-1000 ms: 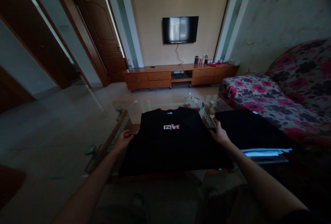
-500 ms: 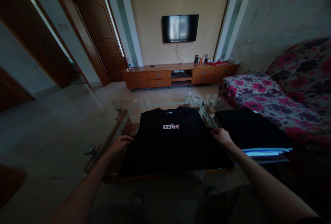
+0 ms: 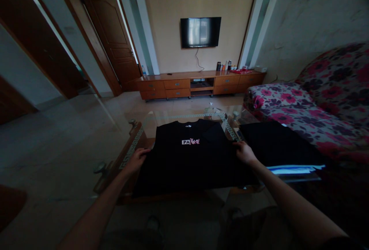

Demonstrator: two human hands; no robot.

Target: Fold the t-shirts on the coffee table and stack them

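A black T-shirt (image 3: 187,165) with a small white-and-pink chest print lies spread on the glass table (image 3: 131,152), its collar toward the far side. At its left edge, my left hand (image 3: 137,159) has its fingers closed on the fabric. My right hand (image 3: 245,152) pinches the opposite edge, level with the left one. The sleeves do not show at the sides, and the fingertips are partly lost against the dark cloth. Right of the T-shirt lies a stack of folded dark clothes (image 3: 279,144), with a white-and-blue layer showing at its near edge.
A floral-covered sofa (image 3: 314,115) stands along the right. Across the room is a low wooden TV cabinet (image 3: 177,84) with bottles on its right part, beneath a wall-mounted television (image 3: 201,32). Metal posts (image 3: 100,167) stick out at the table's left corner.
My left hand has shifted slightly up and right, its fingers now closed more on the T-shirt's edge. My right hand has moved only a little. The T-shirt lies nearly the same.
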